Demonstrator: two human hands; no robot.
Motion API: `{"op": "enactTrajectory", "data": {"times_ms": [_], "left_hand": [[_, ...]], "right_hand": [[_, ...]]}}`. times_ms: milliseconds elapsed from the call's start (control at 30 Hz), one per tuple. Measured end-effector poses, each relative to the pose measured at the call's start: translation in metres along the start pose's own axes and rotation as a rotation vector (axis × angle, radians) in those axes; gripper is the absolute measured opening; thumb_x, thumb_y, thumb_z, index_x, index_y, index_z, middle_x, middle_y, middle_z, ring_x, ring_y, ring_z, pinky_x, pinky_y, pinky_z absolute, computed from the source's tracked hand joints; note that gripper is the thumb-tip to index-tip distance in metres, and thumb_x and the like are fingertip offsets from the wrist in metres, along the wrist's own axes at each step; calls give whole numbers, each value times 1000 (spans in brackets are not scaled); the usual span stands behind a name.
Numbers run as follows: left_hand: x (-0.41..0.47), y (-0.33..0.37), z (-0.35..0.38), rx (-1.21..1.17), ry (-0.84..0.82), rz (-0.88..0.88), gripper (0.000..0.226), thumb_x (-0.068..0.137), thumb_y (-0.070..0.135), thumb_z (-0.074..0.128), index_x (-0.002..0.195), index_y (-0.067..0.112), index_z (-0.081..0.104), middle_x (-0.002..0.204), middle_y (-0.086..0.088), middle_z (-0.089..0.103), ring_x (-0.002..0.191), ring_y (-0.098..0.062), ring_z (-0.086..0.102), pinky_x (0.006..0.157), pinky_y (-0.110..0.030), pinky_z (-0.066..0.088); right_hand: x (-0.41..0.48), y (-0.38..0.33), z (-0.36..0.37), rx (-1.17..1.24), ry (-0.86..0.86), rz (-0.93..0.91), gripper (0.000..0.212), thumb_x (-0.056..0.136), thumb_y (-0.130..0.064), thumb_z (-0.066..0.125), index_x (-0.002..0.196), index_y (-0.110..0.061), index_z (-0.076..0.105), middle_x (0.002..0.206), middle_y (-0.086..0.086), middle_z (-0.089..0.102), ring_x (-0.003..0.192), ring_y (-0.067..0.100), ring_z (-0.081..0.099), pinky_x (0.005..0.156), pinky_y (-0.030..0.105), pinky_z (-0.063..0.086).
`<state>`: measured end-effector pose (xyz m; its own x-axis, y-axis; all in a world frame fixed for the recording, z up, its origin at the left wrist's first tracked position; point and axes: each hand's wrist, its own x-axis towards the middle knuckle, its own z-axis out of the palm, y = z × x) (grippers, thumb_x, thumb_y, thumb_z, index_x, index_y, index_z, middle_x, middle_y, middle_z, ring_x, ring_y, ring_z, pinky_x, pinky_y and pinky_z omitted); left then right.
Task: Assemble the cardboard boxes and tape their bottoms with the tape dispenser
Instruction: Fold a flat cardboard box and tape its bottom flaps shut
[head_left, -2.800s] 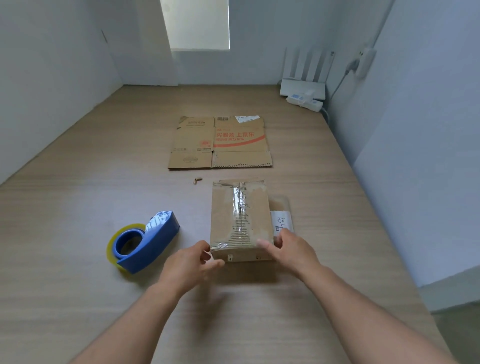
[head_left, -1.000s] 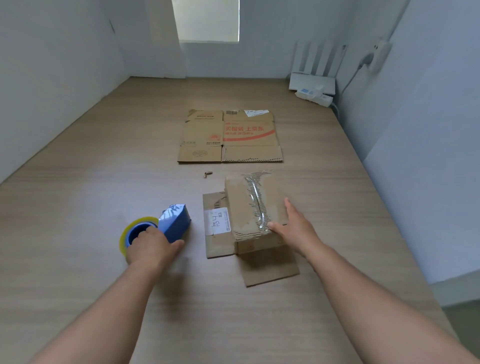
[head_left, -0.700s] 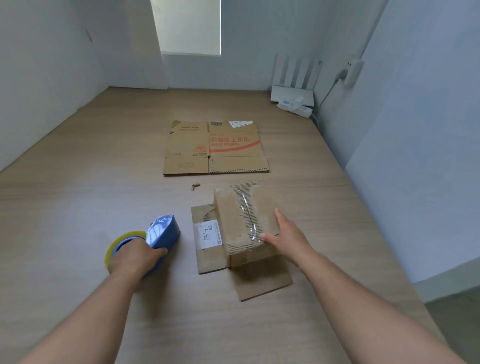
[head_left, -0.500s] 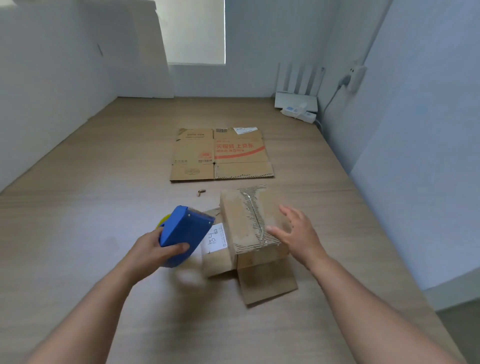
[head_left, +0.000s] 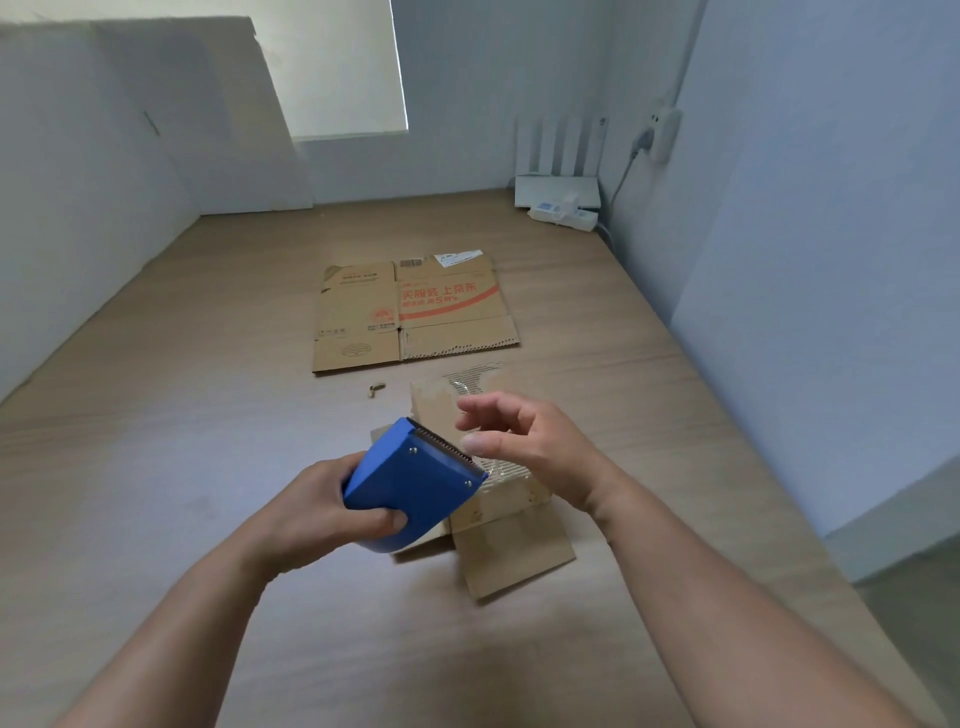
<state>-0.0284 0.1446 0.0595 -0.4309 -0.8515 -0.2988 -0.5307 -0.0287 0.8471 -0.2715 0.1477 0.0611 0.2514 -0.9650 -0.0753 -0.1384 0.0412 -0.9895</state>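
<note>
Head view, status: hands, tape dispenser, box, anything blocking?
Left hand grips blue plastic tape dispenser. Right hand open, close beside it. Small brown cardboard box beneath, flaps splayed. Nothing blocking.

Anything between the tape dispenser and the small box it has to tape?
Only the right hand: it hovers open over the small box, beside the toothed edge of the tape dispenser held in the left hand. The flat cardboard lies farther back.

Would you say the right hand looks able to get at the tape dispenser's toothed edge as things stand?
Probably yes. The right hand hovers open just beside the blue tape dispenser, which the left hand grips with its toothed edge turned up toward it; nothing sits between them.
</note>
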Motion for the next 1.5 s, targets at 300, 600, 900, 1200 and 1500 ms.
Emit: {"op": "enactTrajectory", "data": {"times_ms": [300,600,900,1200,1500], "left_hand": [[0,8,5,24,-35,-19,62,45,55,64,100,26,63,83,13,69,73,-2,63,60,-13,48],[6,26,5,53,2,-125,103,17,94,59,93,25,65,78,11,72,68,-9,69,62,-20,52],[-26,22,-65,158,-82,-364,110,9,82,75,87,6,73,80,-13,74,73,-32,71,76,-42,52],[-6,13,-65,349,-57,-587,106,9,85,66,84,11,73,71,-4,74,66,-23,72,70,-30,52],[27,3,-40,483,-13,-661,59,66,66,71,85,10,69,79,-5,72,71,-20,69,62,-27,46]], "right_hand": [[-6,5,-2,-36,79,-75,8,87,-5,64,88,-11,68,82,2,66,75,9,59,73,21,52],[0,5,-1,-158,243,-105,18,91,-11,61,74,-18,59,68,-4,59,58,6,51,57,21,47],[-15,36,-52,-126,597,58,20,90,-7,60,70,-13,59,60,0,58,40,3,47,48,23,45],[-8,89,-49,-153,597,257,19,89,-7,59,69,-8,59,58,-2,59,46,13,47,52,30,45],[-2,109,-55,-201,632,371,24,88,-11,58,64,-12,55,61,0,60,50,18,49,59,37,48]]}}
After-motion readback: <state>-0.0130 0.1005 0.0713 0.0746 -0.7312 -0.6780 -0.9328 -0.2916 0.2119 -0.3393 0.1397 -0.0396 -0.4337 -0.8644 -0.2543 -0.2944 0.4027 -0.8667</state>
